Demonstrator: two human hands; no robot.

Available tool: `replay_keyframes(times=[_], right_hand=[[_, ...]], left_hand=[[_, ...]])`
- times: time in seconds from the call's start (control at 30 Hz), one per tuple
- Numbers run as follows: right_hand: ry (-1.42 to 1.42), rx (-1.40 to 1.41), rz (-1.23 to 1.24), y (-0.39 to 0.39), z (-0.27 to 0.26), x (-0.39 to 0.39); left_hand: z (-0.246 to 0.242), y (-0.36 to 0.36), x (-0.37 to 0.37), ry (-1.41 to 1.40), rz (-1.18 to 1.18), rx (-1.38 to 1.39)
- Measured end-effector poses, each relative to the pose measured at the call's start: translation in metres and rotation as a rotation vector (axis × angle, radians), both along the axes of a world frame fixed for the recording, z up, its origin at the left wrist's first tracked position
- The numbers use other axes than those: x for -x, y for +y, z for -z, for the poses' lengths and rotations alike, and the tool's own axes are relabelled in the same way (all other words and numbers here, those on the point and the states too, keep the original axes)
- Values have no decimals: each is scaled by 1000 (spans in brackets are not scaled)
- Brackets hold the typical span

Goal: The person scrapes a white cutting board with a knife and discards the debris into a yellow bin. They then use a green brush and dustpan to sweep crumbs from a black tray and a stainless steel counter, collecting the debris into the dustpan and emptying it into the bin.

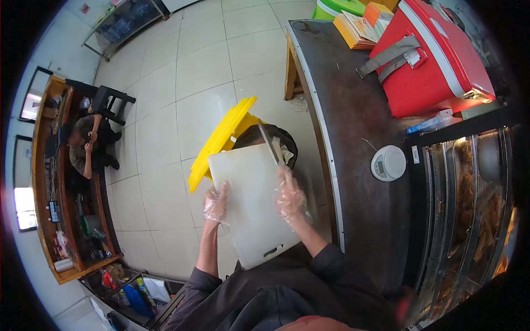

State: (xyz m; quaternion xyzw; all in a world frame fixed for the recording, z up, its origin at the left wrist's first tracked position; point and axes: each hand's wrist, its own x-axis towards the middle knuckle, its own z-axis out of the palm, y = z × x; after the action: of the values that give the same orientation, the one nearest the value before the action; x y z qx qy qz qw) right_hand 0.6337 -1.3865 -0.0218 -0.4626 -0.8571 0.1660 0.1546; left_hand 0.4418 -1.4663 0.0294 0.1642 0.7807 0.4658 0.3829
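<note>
My left hand [216,203], in a clear plastic glove, grips the left edge of a white plastic cutting board [252,198]. The board is tilted over a trash bin lined with a black bag [293,142]. In my right hand [290,198], also gloved, is a knife [268,142] whose blade points away from me over the bin; this hand is at the board's right edge. Pale scraps [286,155] show inside the bin. Its yellow lid [223,142] stands tilted open on the left side.
Right of me runs a dark table [348,124] bearing a white digital scale [388,163], a red cooler box [426,70] and yellow boxes [356,31]. Beyond the scale is a glass display case [468,207]. At the left, a person [85,145] sits by a wooden counter [74,207] near a black stool [112,101].
</note>
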Motion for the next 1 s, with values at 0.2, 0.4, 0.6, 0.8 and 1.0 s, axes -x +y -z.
replay_keyframes(times=[0.2,0.4,0.6,0.8,1.0], right_hand=[[163,260,-223,-48,5,-3],[281,158,19,8,23,-21],[295,105,-90,-21,12,-2],[251,205,90,-1,77,10],[459,1167,385,87,91,-22]], left_hand=[[20,11,8,91,60,100],[17,20,20,144,97,107],[22,49,31,234,181,156],[42,52,53,213,101,183],[64,54,81,87,82,38]])
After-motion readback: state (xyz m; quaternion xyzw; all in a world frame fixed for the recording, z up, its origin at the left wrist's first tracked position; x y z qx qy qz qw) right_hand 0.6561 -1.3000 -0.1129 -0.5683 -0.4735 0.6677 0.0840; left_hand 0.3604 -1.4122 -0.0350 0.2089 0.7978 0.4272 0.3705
